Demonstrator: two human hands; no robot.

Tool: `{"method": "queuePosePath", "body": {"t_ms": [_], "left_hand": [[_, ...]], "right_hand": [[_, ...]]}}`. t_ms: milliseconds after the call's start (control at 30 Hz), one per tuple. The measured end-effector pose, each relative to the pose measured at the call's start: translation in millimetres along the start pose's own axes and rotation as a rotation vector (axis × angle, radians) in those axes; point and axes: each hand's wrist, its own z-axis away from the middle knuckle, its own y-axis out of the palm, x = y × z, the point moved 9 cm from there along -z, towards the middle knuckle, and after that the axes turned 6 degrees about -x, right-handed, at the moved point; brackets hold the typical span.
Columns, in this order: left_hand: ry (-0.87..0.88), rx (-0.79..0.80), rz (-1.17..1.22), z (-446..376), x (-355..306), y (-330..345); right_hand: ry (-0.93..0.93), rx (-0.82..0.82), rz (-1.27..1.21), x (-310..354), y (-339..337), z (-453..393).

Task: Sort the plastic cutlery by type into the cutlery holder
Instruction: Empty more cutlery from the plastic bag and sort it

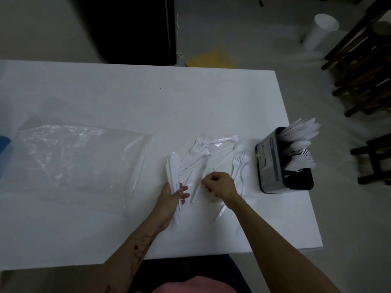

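Observation:
A loose pile of white plastic cutlery (208, 154), mostly forks, lies on the white table (127, 98) right of centre. My left hand (172, 196) grips a bundle of white knives (174, 172) whose blades point away from me. Just to its right, my right hand (220, 186) pinches a single white knife (197, 187) lying on the table. The dark cutlery holder (270, 163) stands near the table's right edge. Knives, spoons and forks stick out of its separate compartments, and the nearest compartment looks dark inside.
A crumpled clear plastic bag (80, 157) lies flat on the left half of the table. One more white utensil (220, 212) lies under my right forearm. Dark wooden furniture (359, 77) and a white cup (319, 31) are on the floor beyond the right edge.

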Motion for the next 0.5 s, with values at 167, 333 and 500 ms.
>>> {"method": "queuePosePath", "body": {"t_ms": [167, 333, 500], "left_hand": [[-0.005, 0.147, -0.109, 4.6, 0.2, 20.8], [0.003, -0.046, -0.097, 5.1, 2.5, 1.8], [0.058, -0.124, -0.104, 4.9, 4.2, -31.2]], "right_hand": [[-0.117, 0.093, 0.008, 17.9, 12.3, 6.2], [-0.106, -0.037, 0.095, 19.1, 15.6, -6.1], [-0.141, -0.077, 0.486, 20.1, 41.5, -7.2]]}}
